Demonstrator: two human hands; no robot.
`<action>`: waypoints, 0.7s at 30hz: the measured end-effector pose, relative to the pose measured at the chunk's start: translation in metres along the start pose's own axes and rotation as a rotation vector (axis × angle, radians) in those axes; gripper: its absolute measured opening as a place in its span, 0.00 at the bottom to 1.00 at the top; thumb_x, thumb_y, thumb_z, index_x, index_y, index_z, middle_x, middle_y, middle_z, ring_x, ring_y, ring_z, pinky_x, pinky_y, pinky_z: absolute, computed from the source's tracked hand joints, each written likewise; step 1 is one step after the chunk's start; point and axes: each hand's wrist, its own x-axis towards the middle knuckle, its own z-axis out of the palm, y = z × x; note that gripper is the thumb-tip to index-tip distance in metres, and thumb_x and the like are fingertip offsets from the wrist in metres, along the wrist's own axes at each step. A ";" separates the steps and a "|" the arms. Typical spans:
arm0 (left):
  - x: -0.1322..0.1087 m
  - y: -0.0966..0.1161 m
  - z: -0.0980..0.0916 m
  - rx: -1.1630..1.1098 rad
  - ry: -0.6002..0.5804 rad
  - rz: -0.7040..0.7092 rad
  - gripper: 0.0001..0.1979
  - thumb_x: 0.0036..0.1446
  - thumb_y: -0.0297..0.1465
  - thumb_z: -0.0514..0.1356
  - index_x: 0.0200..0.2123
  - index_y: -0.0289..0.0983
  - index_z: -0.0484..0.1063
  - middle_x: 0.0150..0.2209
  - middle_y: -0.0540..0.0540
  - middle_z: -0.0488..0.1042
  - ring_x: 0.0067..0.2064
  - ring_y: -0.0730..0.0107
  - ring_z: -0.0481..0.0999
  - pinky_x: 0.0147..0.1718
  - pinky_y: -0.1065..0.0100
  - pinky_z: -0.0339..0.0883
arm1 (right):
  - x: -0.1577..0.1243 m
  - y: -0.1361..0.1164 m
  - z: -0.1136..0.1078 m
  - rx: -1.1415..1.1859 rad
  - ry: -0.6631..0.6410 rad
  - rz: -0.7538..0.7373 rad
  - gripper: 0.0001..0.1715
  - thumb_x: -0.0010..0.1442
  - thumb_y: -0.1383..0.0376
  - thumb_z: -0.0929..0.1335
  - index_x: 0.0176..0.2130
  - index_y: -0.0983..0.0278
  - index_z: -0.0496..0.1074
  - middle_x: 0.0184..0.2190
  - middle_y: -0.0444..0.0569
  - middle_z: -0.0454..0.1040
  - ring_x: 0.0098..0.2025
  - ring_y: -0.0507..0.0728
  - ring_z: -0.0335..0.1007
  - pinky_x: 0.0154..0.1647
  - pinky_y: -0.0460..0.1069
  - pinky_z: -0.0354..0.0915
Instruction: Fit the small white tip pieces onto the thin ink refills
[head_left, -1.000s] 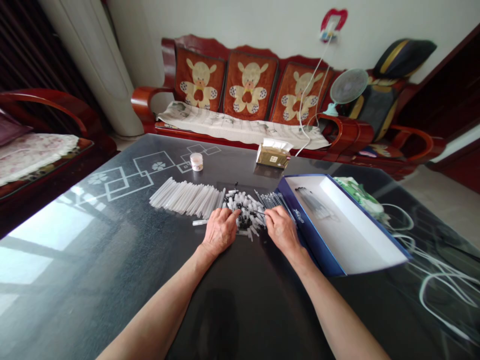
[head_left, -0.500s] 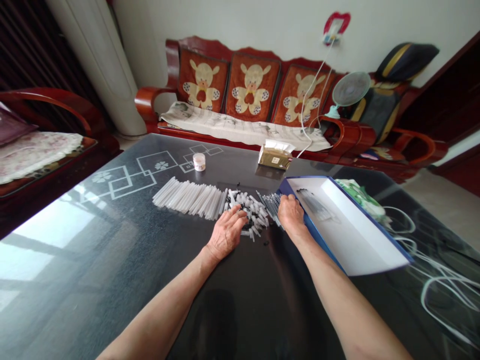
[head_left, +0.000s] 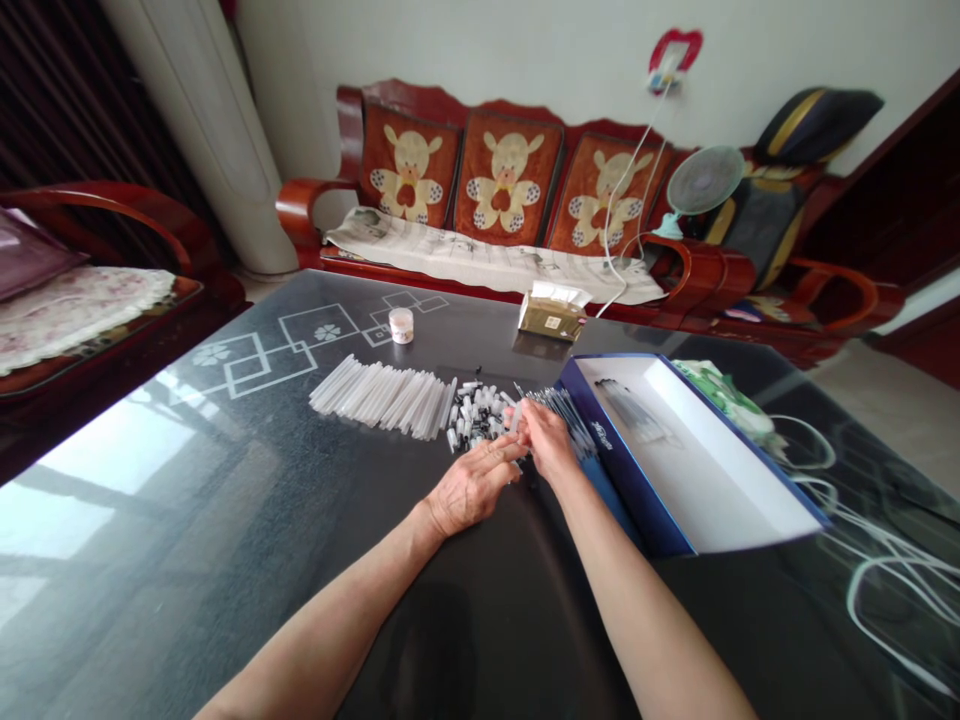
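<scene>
Your left hand (head_left: 471, 487) low over counter (head_left: 225, 520), palm down, fingers (head_left: 499, 458) spread loose, gripping nothing. Pile of small caps (head_left: 476, 412) lies just beyond those fingertips, toward counter's far edge. Your right hand (head_left: 549, 445) just beside left, at pile's right end and nearer to it. Its fingers curled; pinching a cap or not, cannot tell. Bundle of thin refills (head_left: 571, 415) touches right hand's outer side, long axis toward far edge, along blue box (head_left: 619, 465) wall. Row of clear tubes (head_left: 382, 392) left of pile, apart from both hands.

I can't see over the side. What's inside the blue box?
Inside the box, a small bunch of thin grey sticks lies on the white bottom, near the far end. The near blue wall hides the strip of bottom just behind it.
</scene>
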 end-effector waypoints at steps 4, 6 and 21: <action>0.001 0.002 0.001 -0.030 0.031 -0.008 0.11 0.62 0.22 0.47 0.38 0.34 0.69 0.57 0.37 0.68 0.65 0.63 0.59 0.59 0.59 0.63 | 0.001 -0.006 -0.005 0.242 0.002 0.121 0.16 0.44 0.61 0.76 0.34 0.64 0.74 0.29 0.47 0.80 0.24 0.50 0.72 0.17 0.41 0.62; 0.000 0.001 0.003 -0.008 0.074 -0.062 0.11 0.63 0.22 0.47 0.42 0.33 0.68 0.58 0.35 0.67 0.64 0.63 0.61 0.59 0.60 0.64 | -0.001 -0.008 -0.007 0.317 0.014 0.156 0.16 0.43 0.64 0.76 0.34 0.64 0.74 0.30 0.48 0.80 0.26 0.50 0.74 0.18 0.40 0.63; 0.033 0.006 -0.003 -0.052 -0.186 -0.819 0.15 0.66 0.34 0.47 0.43 0.38 0.73 0.31 0.47 0.78 0.33 0.70 0.78 0.34 0.73 0.69 | -0.028 -0.002 0.002 0.426 -0.145 0.044 0.23 0.44 0.59 0.77 0.41 0.61 0.73 0.38 0.47 0.80 0.37 0.54 0.76 0.33 0.46 0.70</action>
